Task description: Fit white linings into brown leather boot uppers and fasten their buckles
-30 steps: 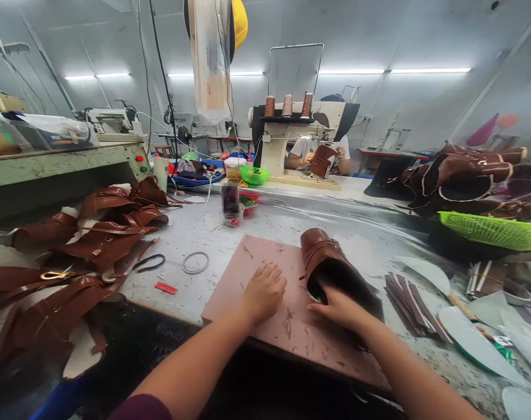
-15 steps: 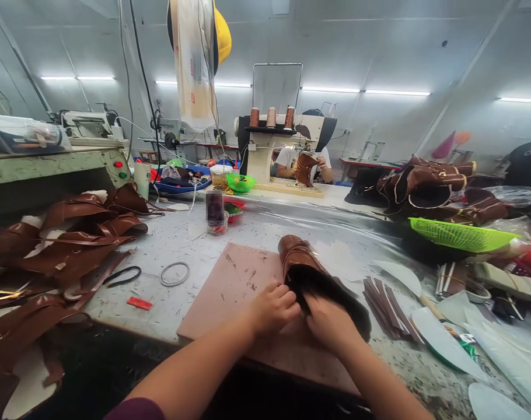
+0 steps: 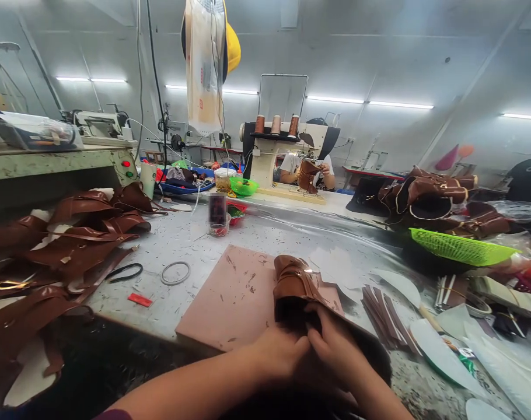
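Note:
A brown leather boot upper [image 3: 292, 280] with straps and a dark lining lies on its side on a pink board [image 3: 222, 297], its dark opening turned toward me. My right hand [image 3: 331, 338] grips the edge of that opening, fingers bent over the leather. Close beside it, at the lower side of the opening, my left hand [image 3: 283, 350] is closed against the dark lining; its fingertips are mostly hidden. Part of the dark lining stretches out to the right, behind my right wrist.
Brown leather uppers [image 3: 81, 233] are heaped at the left. A grey ring [image 3: 175, 273] and red tag [image 3: 139, 300] lie nearby. Leather strips [image 3: 385, 318], white curved pieces [image 3: 444, 350] and a green basket [image 3: 462, 248] are at the right. A co-worker sits behind a sewing machine [image 3: 262, 160].
The boot upper has turned and come nearer to me, showing more brown leather. My left hand has dropped lower beneath the opening; my right hand has moved from inside it onto its edge.

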{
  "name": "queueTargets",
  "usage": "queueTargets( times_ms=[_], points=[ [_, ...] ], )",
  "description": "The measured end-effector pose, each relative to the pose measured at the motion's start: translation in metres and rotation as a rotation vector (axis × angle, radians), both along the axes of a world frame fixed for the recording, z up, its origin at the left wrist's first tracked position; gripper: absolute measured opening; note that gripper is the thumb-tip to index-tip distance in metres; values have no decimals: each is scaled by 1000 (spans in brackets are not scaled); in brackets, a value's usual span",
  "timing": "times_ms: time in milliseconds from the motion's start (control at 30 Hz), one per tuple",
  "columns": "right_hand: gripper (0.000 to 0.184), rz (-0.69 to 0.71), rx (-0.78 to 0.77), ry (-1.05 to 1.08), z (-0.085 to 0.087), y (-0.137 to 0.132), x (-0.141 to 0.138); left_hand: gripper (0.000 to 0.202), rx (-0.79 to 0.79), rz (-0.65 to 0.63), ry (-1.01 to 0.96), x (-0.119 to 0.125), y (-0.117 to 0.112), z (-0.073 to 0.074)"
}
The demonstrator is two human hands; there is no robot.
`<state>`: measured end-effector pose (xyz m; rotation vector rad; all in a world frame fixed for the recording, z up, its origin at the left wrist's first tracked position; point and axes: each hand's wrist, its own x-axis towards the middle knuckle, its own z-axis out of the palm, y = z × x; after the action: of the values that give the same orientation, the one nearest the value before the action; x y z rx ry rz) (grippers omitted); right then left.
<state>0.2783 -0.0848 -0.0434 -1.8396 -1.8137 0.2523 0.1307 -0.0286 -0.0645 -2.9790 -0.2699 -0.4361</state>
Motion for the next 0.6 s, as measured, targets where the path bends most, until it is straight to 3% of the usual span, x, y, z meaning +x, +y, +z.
queueTargets(
  times_ms=[100, 233, 367, 467, 600],
  points=[
    [39, 31, -30, 171, -21, -14, 2, 33, -119, 8, 16, -5, -13, -5],
    [44, -54, 0, 384, -37, -10, 10, 29, -208, -15, 73, 4, 3, -1],
    [52, -117, 31, 386, -37, -3, 15, 24, -270, -99, 85, 9, 34, 9],
    [52, -62, 20, 339, -37, -7, 14, 31, -345, -160, 87, 1, 46, 15],
    [54, 78, -27, 222, -40, -15, 5, 24, -469, -52, 72, -6, 44, 18]
  ],
)
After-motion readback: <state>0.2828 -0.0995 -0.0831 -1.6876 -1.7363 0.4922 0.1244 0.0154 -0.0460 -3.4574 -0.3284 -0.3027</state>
